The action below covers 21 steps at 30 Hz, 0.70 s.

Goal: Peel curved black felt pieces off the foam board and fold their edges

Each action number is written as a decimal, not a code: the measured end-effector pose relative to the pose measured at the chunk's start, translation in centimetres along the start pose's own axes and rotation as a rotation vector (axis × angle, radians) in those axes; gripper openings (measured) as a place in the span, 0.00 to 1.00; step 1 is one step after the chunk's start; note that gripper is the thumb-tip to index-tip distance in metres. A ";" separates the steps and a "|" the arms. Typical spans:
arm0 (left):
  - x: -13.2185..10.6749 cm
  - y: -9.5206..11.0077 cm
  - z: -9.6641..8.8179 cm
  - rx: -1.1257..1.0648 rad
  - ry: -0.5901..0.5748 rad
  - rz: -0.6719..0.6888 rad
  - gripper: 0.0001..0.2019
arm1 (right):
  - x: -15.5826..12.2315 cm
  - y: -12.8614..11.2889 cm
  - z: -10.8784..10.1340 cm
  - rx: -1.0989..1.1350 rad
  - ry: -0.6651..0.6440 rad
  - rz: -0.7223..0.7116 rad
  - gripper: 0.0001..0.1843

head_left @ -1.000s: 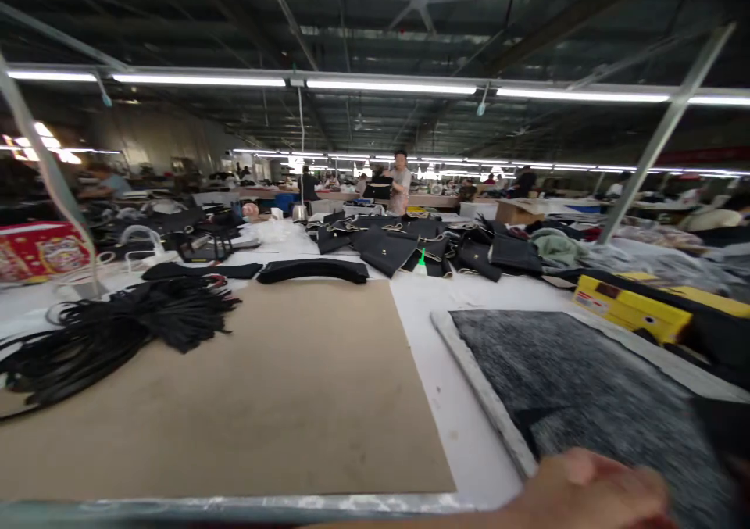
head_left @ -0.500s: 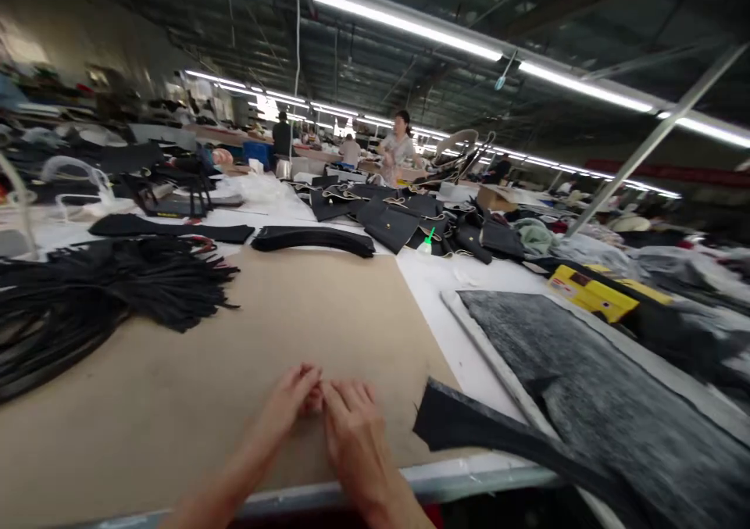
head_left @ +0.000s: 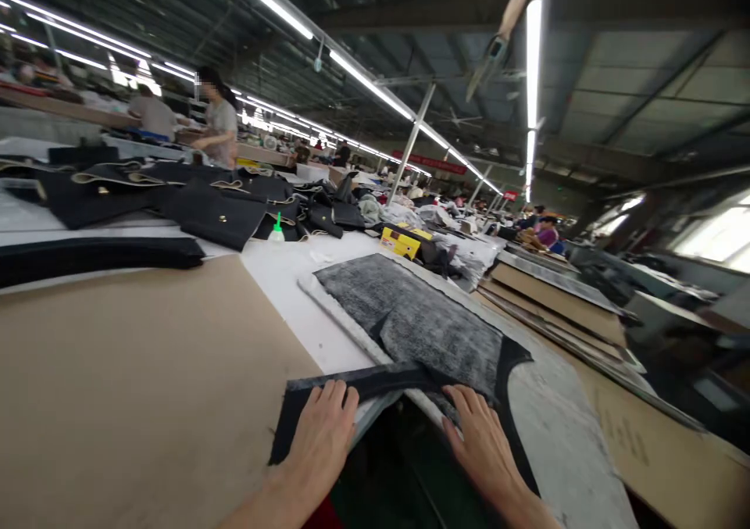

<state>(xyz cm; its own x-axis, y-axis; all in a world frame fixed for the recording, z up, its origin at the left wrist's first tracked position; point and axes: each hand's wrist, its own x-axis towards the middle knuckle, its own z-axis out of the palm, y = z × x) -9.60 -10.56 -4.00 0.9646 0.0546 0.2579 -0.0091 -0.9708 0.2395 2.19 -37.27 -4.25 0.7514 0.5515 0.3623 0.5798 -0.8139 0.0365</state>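
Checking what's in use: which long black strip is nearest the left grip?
The near strip, one end on the brown board, under the left grip; the far strip lies along the board's far edge.

From mid-view, the left hand (head_left: pixel 326 421) is lying toward seven o'clock over a dark strip (head_left: pixel 383 380); the right hand (head_left: pixel 479 427), at five, is resting at the edge of a mottled sheet (head_left: pixel 433 327). A tan board (head_left: pixel 146 373) is stretching at eight; a green-tipped bottle (head_left: pixel 276 234) is standing at nine.
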 end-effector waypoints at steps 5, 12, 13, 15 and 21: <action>3.3 2.1 2.5 0.057 -0.026 0.058 0.12 | 1.3 5.5 0.4 0.025 0.031 0.164 0.20; 5.6 4.5 4.2 0.000 -0.021 0.079 0.14 | 2.0 11.7 -0.2 0.112 -0.124 0.125 0.34; 5.9 4.7 4.5 0.002 -0.025 0.085 0.15 | 1.9 12.3 -0.3 0.110 -0.140 0.088 0.35; 6.4 5.0 5.0 0.019 -0.037 0.088 0.17 | 1.9 13.0 -0.3 0.097 -0.149 0.026 0.35; 7.4 5.7 6.1 0.089 -0.065 0.100 0.20 | 3.3 13.2 -0.2 0.113 -0.149 -0.082 0.23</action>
<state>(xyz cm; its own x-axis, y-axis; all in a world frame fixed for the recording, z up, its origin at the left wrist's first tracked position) -0.87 -17.07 -6.39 0.9752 -0.0555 0.2145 -0.0850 -0.9877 0.1310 12.28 -46.23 -2.38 0.7336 0.6430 0.2201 0.6665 -0.7440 -0.0479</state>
